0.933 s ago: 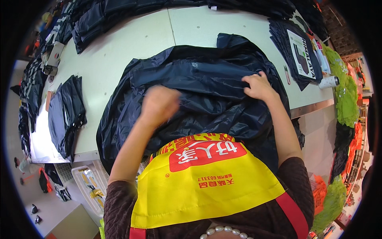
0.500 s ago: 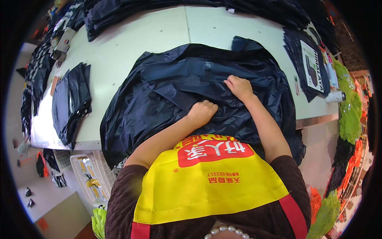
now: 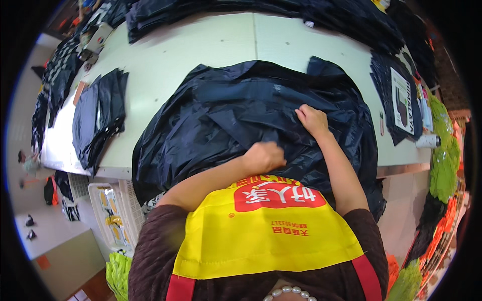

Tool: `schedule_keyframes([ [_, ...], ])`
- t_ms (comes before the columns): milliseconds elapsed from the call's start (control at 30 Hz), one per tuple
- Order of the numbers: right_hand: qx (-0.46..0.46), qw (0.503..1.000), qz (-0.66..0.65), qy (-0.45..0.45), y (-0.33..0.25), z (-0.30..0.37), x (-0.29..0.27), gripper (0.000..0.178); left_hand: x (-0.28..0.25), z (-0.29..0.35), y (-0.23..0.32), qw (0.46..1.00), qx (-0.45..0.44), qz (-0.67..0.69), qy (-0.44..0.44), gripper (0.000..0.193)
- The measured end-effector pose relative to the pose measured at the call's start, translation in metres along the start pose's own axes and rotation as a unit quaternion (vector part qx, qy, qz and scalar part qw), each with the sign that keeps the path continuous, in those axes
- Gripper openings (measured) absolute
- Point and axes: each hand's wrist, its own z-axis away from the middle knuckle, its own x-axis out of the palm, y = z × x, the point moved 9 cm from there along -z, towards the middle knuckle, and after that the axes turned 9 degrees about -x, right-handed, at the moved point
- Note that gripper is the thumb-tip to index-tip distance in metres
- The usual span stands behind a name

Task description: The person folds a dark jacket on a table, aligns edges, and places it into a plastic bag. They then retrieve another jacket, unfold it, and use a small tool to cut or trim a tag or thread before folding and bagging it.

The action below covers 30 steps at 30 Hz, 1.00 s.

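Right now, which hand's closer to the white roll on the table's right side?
Right. The right hand is over the dark fabric, left of the white roll; the left hand is farther left, near the yellow apron.

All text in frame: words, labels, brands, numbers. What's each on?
Print not transcribed; locations only.
Yellow apron: upside-down white characters on a red patch; small red characters and digits below.
White sheet on the dark stack at right: large dark lettering.
Dark fabric: pale mark, too small to read.
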Motion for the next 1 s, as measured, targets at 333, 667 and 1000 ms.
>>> schedule_keyframes([
  [333,-0.001,0.984,-0.022,0.175,-0.012,0.001,-0.065,0.015,-0.038,-0.051,-0.001,0.973,-0.085,0.205,-0.057,0.024],
  [667,0.461,0.625,-0.555,0.299,0.101,0.092,-0.051,0.032,0.018,-0.047,-0.010,0.993,-0.002,-0.113,-0.024,0.058],
  [1000,-0.110,0.975,0.075,-0.180,-0.102,-0.003,-0.018,0.061,0.046,-0.032,-0.013,0.985,-0.011,-0.078,-0.154,0.075],
])
